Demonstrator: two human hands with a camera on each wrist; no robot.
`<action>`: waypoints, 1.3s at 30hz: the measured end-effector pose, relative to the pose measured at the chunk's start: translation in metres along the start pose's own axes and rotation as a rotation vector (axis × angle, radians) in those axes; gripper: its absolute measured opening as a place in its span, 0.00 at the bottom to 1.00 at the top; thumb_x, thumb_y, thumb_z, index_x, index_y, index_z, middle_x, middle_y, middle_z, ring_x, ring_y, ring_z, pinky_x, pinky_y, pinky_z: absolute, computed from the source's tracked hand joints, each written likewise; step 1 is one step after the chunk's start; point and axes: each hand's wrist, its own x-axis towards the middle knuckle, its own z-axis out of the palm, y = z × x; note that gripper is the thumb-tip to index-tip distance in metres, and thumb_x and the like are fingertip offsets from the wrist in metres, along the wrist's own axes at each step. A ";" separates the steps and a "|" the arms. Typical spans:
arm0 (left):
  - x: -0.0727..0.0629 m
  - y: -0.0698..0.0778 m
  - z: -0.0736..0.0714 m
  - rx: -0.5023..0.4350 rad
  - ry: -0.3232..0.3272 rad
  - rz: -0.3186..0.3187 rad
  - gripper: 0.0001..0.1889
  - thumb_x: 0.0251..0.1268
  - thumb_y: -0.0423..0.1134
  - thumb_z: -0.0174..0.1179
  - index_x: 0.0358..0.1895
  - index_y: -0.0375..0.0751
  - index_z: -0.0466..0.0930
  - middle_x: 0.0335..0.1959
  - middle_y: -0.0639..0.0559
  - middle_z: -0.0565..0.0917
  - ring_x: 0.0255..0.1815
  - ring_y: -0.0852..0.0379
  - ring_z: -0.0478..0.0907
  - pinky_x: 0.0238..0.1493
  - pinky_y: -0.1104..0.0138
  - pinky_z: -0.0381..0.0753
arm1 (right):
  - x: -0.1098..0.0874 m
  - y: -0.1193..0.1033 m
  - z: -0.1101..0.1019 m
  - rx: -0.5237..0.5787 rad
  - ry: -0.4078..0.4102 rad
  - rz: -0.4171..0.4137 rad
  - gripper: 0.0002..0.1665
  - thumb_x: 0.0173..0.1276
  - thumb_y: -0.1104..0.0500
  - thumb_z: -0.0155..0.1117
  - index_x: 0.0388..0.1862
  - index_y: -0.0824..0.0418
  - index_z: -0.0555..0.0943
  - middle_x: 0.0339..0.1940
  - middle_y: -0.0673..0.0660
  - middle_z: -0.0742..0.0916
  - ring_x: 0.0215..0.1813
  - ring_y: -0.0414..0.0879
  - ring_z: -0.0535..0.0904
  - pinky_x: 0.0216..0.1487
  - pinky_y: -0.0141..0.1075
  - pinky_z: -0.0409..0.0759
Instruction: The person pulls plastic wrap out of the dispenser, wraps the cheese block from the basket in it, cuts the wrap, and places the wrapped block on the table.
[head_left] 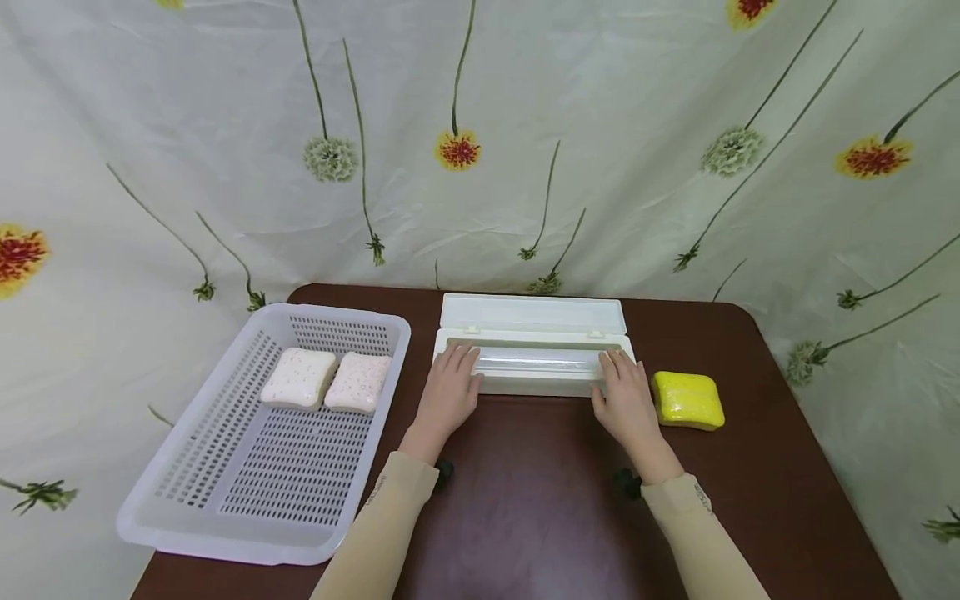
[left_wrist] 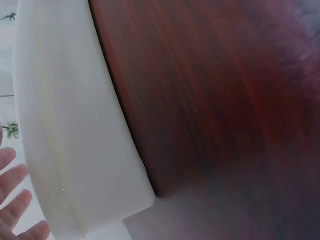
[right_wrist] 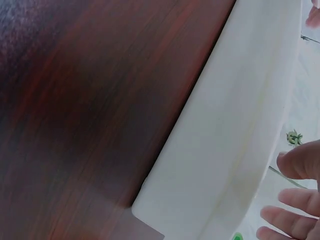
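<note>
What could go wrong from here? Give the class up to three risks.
The basket seems to jut past the left edge of the table, so a bump from the nearby left sleeve might tip it.
The open lid of the white box might swing down onto the left hand at the opening.
The right hand might knock the yellow block beside it.

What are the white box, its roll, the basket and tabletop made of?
White box: likely plastic, smooth satin; rounded, moulded-looking corners.
Roll: probably clear plastic film, from its glossy streaks.
Basket: plastic, likely, semi-matte; translucent look, slotted.
Tabletop: wood or wood-look laminate, soft sheen; grain shows, can't tell which.
</note>
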 end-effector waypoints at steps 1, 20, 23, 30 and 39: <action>0.003 -0.001 0.001 0.010 -0.003 0.002 0.21 0.73 0.38 0.54 0.64 0.34 0.73 0.66 0.39 0.75 0.72 0.40 0.66 0.71 0.46 0.66 | 0.001 0.001 0.000 -0.003 -0.002 0.001 0.28 0.63 0.64 0.68 0.61 0.75 0.75 0.62 0.72 0.79 0.67 0.68 0.72 0.69 0.64 0.64; 0.037 0.001 0.005 -0.118 -0.048 -0.178 0.11 0.65 0.38 0.65 0.48 0.41 0.87 0.49 0.44 0.86 0.55 0.43 0.80 0.54 0.54 0.81 | 0.021 0.021 -0.002 0.118 -0.054 0.039 0.08 0.62 0.67 0.70 0.40 0.69 0.87 0.37 0.63 0.88 0.42 0.57 0.85 0.49 0.48 0.83; 0.042 0.002 0.002 -0.120 -0.093 -0.242 0.10 0.63 0.39 0.67 0.47 0.44 0.89 0.49 0.47 0.86 0.53 0.45 0.80 0.49 0.55 0.84 | 0.025 0.022 -0.003 0.135 -0.087 0.069 0.07 0.63 0.66 0.69 0.39 0.68 0.88 0.37 0.62 0.88 0.42 0.56 0.85 0.48 0.47 0.84; 0.045 0.005 0.005 -0.064 -0.079 -0.293 0.07 0.63 0.40 0.67 0.42 0.47 0.90 0.45 0.50 0.87 0.49 0.47 0.81 0.43 0.56 0.85 | 0.030 0.021 0.003 0.065 -0.065 0.063 0.06 0.66 0.65 0.67 0.37 0.68 0.86 0.36 0.62 0.87 0.41 0.58 0.84 0.47 0.49 0.83; 0.044 0.005 0.009 -0.013 0.005 -0.231 0.04 0.67 0.39 0.63 0.36 0.43 0.82 0.36 0.49 0.86 0.39 0.46 0.82 0.36 0.55 0.84 | 0.034 0.026 0.013 0.078 0.026 0.073 0.06 0.69 0.64 0.64 0.37 0.69 0.80 0.33 0.64 0.83 0.39 0.61 0.79 0.45 0.54 0.78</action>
